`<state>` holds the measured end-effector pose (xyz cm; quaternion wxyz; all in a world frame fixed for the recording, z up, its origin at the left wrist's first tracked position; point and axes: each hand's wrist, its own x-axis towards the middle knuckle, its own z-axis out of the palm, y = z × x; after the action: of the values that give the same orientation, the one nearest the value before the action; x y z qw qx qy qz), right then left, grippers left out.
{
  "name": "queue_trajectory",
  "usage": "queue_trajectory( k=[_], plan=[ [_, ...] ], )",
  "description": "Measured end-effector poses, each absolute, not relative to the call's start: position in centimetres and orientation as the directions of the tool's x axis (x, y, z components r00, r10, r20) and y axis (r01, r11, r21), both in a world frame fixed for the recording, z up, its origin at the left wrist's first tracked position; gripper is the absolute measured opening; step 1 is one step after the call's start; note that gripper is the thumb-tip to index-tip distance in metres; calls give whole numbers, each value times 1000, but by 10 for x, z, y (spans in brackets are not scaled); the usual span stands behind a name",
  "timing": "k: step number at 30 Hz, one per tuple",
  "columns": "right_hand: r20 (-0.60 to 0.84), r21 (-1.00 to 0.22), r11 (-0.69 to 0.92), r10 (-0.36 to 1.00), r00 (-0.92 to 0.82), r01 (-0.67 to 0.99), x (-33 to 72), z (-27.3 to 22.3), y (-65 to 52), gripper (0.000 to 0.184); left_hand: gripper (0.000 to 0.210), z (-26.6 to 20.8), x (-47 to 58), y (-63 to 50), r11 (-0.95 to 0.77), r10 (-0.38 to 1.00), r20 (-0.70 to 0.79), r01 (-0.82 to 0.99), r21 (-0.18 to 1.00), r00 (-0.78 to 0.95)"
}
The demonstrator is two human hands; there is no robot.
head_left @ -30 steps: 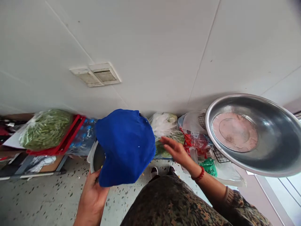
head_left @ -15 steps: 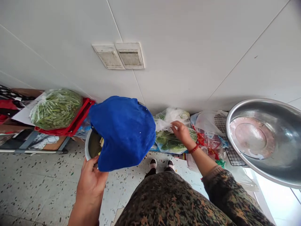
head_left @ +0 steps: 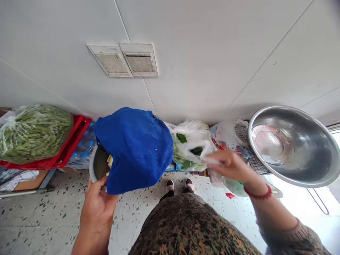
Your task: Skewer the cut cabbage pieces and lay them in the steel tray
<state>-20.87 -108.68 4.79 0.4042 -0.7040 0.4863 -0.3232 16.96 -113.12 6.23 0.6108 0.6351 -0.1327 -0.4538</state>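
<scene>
My left hand (head_left: 98, 202) grips the near rim of a round metal bowl (head_left: 93, 164). A blue cloth (head_left: 135, 148) drapes over most of the bowl, and pale yellow pieces show at its uncovered left side. My right hand (head_left: 225, 164), with a red bracelet at the wrist, is closed on the edge of a white plastic bag (head_left: 195, 143) and is blurred by motion. The bag is stretched between the hand and the shelf. Green leafy vegetables (head_left: 186, 164) lie under and around it, partly hidden by plastic.
At the left, a clear bag of green pods (head_left: 39, 131) rests on a red crate (head_left: 77, 134). A large steel basin (head_left: 308, 141) with a pinkish disc inside stands at the right, beside a black wire rack (head_left: 256, 163). Switch plates (head_left: 139, 60) are on the wall.
My right hand has moved right and toward me, pulling the plastic bag's edge out with it. My left hand still holds the covered bowl. The view has shifted slightly.
</scene>
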Motion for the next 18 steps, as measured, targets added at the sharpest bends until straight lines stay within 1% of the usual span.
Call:
queue_trajectory(
  k=[1, 3, 5, 6, 7, 8, 10, 12, 13, 14, 15, 16, 17, 18],
  plan=[
    [41, -855, -270, -886, 462, -443, -200, 44, -1075, 20, 42, 63, 171, -1133, -218, -725, -412, 383, 897, 552],
    [-65, -749, -372, -782, 619, -548, -183, 29, -1057, 19, 38, 64, 171, -1135, -223, -727, -409, 374, 900, 551],
    [-205, -647, -420, -708, 675, -637, -171, 12, -1048, 14, 36, 67, 171, -1136, -235, -734, -405, 356, 904, 545],
    [-252, -626, -426, -683, 686, -653, -169, 6, -1047, 17, 36, 69, 170, -1136, -243, -735, -403, 343, 907, 545],
    [-275, -633, -417, -666, 693, -652, -171, 2, -1049, 22, 36, 71, 168, -1136, -248, -740, -396, 327, 912, 543],
    [-268, -660, -393, -673, 690, -640, -175, 1, -1053, 26, 36, 72, 167, -1136, -248, -748, -385, 311, 917, 540],
    [-180, -732, -309, -771, 611, -607, -187, 4, -1066, 31, 36, 76, 163, -1135, -249, -755, -373, 290, 924, 539],
    [-23, -778, -231, -918, 395, -584, -195, 10, -1083, 35, 32, 79, 159, -1134, -259, -744, -387, 300, 918, 544],
    [54, -797, -226, -950, 307, -560, -195, 12, -1092, 34, 30, 80, 157, -1133, -266, -735, -401, 311, 912, 548],
    [113, -813, -242, -958, 264, -530, -192, 11, -1101, 31, 27, 81, 155, -1132, -272, -727, -411, 318, 908, 551],
    [144, -824, -277, -946, 291, -494, -186, 9, -1109, 29, 25, 82, 152, -1131, -275, -724, -416, 323, 905, 550],
    [147, -830, -311, -923, 357, -464, -178, 4, -1116, 28, 24, 83, 150, -1130, -278, -725, -417, 322, 905, 547],
    [140, -802, -343, -904, 404, -489, -170, -3, -1123, 28, 22, 84, 149, -1129, -281, -728, -416, 316, 906, 546],
    [123, -748, -361, -901, 417, -558, -163, -10, -1129, 29, 21, 85, 147, -1128, -284, -730, -413, 309, 908, 544]
  ],
)
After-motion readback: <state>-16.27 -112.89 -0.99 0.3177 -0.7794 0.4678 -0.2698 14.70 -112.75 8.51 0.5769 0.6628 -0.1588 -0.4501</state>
